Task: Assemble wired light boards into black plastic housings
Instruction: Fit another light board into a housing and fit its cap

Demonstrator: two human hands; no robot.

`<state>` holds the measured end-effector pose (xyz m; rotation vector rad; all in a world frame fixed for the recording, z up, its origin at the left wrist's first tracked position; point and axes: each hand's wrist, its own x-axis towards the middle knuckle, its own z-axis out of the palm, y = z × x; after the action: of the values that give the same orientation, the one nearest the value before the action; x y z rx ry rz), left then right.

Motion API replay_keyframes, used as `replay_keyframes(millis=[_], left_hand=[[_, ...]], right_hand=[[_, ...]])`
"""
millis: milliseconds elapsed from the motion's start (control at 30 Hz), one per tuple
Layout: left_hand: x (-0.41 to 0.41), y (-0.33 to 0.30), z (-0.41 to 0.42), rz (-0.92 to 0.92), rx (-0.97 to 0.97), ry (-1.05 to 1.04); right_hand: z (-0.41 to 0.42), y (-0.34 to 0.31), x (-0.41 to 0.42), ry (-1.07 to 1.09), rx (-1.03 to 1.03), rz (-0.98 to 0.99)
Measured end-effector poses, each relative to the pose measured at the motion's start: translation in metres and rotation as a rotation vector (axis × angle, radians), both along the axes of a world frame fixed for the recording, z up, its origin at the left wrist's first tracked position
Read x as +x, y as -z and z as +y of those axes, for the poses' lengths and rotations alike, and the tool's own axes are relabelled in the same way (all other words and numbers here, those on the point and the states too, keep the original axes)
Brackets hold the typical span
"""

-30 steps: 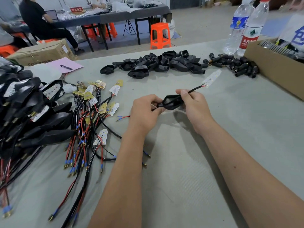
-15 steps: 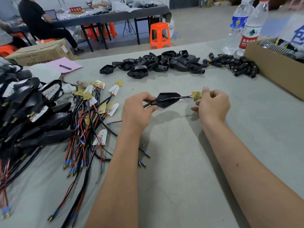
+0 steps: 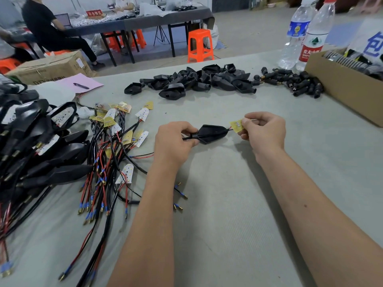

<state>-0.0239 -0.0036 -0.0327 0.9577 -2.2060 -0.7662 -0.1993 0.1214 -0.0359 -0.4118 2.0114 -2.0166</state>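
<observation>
My left hand (image 3: 174, 141) pinches the narrow stem end of a black plastic housing (image 3: 211, 133), held just above the table. A wire runs through the housing and comes out at its wide end. There my right hand (image 3: 264, 130) pinches a small yellow light board (image 3: 236, 125), which sits a short way outside the housing mouth. Loose wired light boards (image 3: 116, 139) lie in a tangle left of my left hand. A pile of empty black housings (image 3: 196, 80) lies at the far middle of the table.
Assembled housings with wires (image 3: 35, 146) are heaped at the left edge. Small black connectors (image 3: 298, 84) lie beside a cardboard box (image 3: 344, 88) at the right. Two water bottles (image 3: 304, 36) stand behind it. A pink paper with a pen (image 3: 79, 84) lies far left.
My right hand let go of the housing and took the light board, whose yellow side now shows. The wire has been drawn through, so the board sits closer to the housing mouth.
</observation>
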Motion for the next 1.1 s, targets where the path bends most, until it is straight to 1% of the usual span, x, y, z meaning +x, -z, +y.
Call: replay_keyframes(millis=[167,300,467,567,667,733,800,967,1100], left_hand=[[-0.002,-0.001,0.002,-0.075,-0.046,-0.054],[-0.003,-0.004,0.004,-0.114,-0.054,-0.07],[-0.009,-0.004,0.01,-0.08,-0.049,-0.109],[-0.011,-0.002,0.011,-0.026,-0.018,-0.109],[-0.011,-0.001,0.011,0.02,0.014,-0.118],[-0.012,0.0,0.012,0.035,0.024,-0.107],[-0.014,0.0,0.015,0.065,0.048,-0.085],[-0.023,0.0,0.025,0.097,0.089,-0.04],[-0.029,-0.005,0.032,0.042,0.0,-0.015]], right_hand=[[0.001,0.0,0.004,-0.043,0.02,0.056],[0.002,-0.002,0.006,-0.139,-0.069,0.047],[-0.001,-0.004,0.009,-0.327,-0.205,-0.091],[-0.001,-0.004,0.012,-0.402,-0.191,-0.03],[0.001,-0.005,0.013,-0.357,-0.151,0.082],[0.002,-0.004,0.011,-0.305,-0.087,0.175],[0.003,-0.004,0.008,-0.266,-0.04,0.214],[0.008,-0.01,0.001,-0.277,-0.144,0.176],[0.011,-0.012,-0.003,-0.122,-0.21,0.191]])
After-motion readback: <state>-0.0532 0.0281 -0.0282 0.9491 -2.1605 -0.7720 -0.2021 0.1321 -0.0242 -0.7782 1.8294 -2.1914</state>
